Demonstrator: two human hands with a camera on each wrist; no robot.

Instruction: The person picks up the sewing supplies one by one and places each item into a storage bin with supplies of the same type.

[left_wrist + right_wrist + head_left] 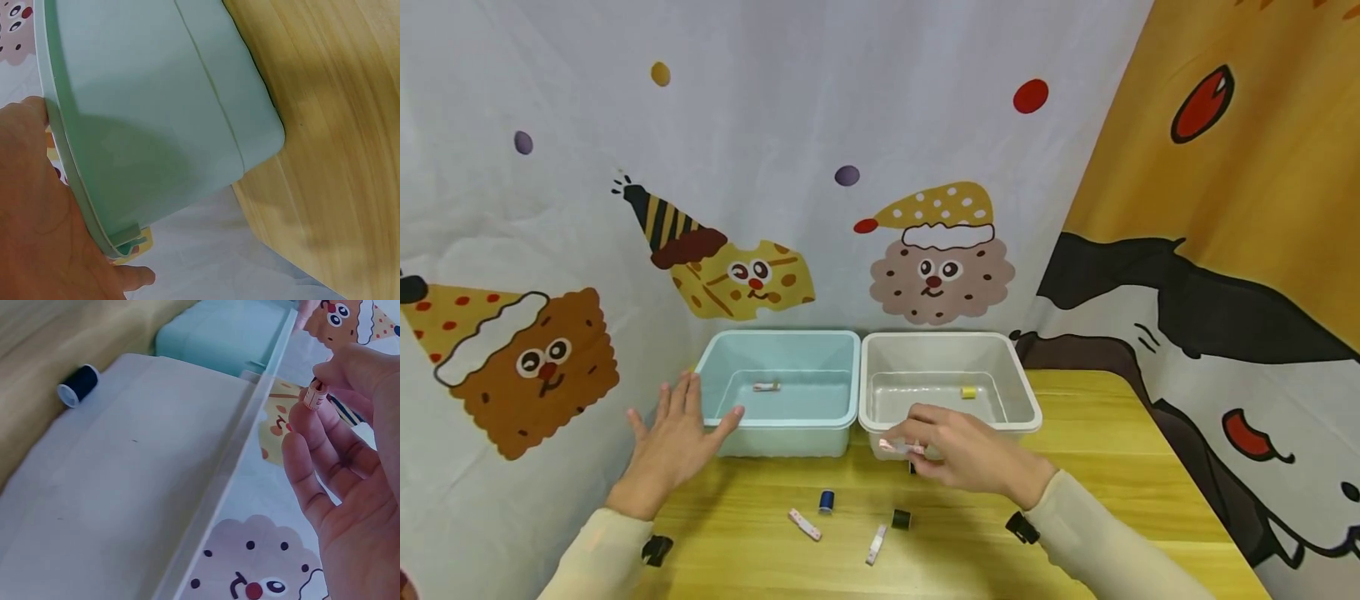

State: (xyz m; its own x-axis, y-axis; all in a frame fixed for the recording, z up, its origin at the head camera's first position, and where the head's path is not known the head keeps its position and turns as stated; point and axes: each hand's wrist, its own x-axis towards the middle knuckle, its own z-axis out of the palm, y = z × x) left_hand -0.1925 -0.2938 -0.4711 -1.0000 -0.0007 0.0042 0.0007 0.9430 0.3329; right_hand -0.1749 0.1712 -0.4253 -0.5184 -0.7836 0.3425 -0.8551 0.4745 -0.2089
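Note:
My right hand (970, 450) pinches a small folded tape measure (901, 448), pink and white, between thumb and fingertips. It hovers at the front rim of the off-white bin (940, 358), which holds a yellow thread spool (968, 392). In the right wrist view the tape measure (315, 395) shows fine printed marks. With its fingers straight and spread, my left hand (673, 442) rests at the left rim of the light blue bin (782, 442). Inside that bin lies another folded tape measure (767, 387).
On the wooden table (1097, 483) in front lie a blue spool (827, 501), a dark spool (901, 519) and two folded tape measures, one pinkish (805, 525), one whiter (876, 544). A black spool (78, 386) sits close before the off-white bin. A printed curtain (760, 100) hangs behind.

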